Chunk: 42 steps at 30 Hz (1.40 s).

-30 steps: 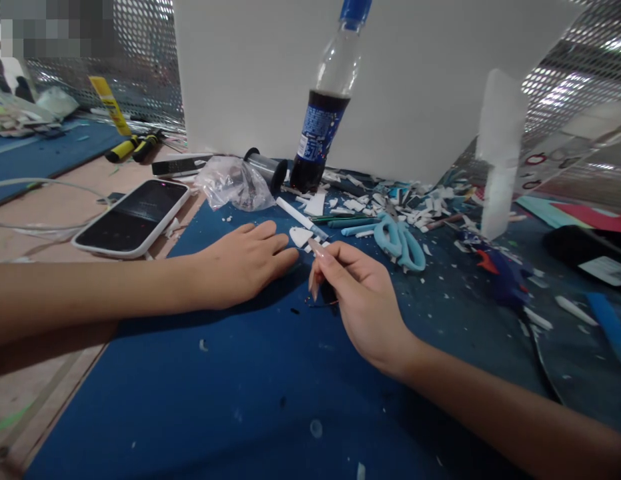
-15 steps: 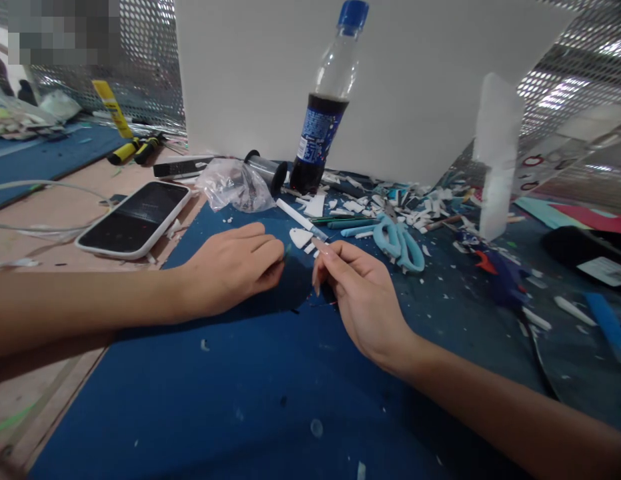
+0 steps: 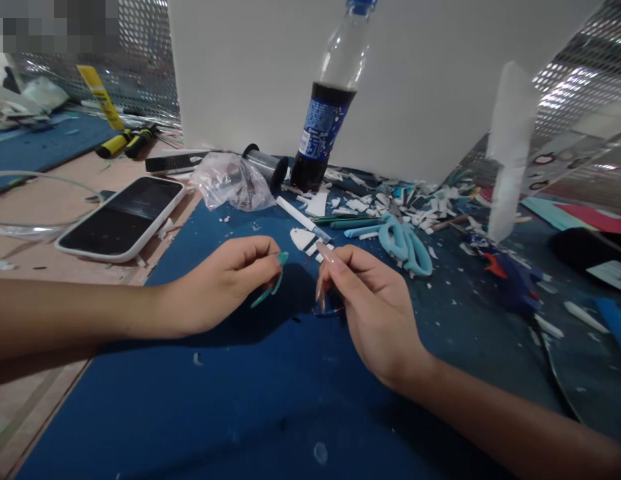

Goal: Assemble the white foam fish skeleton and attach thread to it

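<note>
My left hand (image 3: 223, 283) hovers over the blue mat (image 3: 230, 393), fingers curled and thumb pressed against the forefinger. Teal shows at its thumb tip and below the fingers, looking like long nails. Whatever it may hold is too small to make out. Close by on the right, my right hand (image 3: 373, 307) is closed in a pinch, with long pale nails. Under its fingertips runs a thin reddish and dark strand (image 3: 333, 312); I cannot tell whether it is gripped. Just beyond the hands lie a white pointed cut piece (image 3: 301, 238) and a white stick-like tool (image 3: 303, 219).
Light blue scissors (image 3: 405, 245) lie right of the right hand. Behind stand a cola bottle (image 3: 323, 130), a spool (image 3: 265, 167) and a plastic bag (image 3: 230, 181), with white scraps about. A phone (image 3: 123, 217) lies left, a glue gun (image 3: 513, 277) right.
My left hand has turned, so its thumb and the teal tips now show. The right hand keeps its pinch, and the view has shifted slightly.
</note>
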Motion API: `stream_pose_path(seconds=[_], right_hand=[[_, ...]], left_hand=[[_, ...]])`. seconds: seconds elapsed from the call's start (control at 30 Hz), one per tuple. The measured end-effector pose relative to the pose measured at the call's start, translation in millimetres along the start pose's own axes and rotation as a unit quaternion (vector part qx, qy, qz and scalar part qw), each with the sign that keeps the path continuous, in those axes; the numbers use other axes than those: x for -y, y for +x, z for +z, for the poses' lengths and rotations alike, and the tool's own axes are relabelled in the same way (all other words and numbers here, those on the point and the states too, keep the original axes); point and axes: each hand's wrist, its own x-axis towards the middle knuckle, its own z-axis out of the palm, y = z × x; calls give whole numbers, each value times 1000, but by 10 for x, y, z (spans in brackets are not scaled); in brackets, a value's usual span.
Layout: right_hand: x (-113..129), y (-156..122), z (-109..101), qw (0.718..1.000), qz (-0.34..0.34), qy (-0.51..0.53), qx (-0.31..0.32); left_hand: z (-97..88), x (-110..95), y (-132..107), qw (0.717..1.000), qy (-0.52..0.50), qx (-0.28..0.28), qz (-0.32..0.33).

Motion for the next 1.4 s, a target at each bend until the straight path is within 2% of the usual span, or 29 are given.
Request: stream_pose_path(seconds=[0.23, 0.37, 0.57, 0.8, 1.4], right_hand=[[68, -40, 24, 996, -43, -78, 9], [106, -80, 21, 980, -100, -171, 24], [102, -102, 26, 957, -171, -231, 39], [103, -87, 26, 950, -174, -257, 35], [85, -83, 21, 950, -151, -271, 43]], left_hand=[[-11, 2, -12, 999, -12, 9, -29], [-18, -3, -7, 999, -24, 27, -15], [-3, -3, 7, 996, -81, 48, -6], [6, -13, 1, 989, -134, 65, -18], [6, -1, 5, 991, -115, 67, -14]])
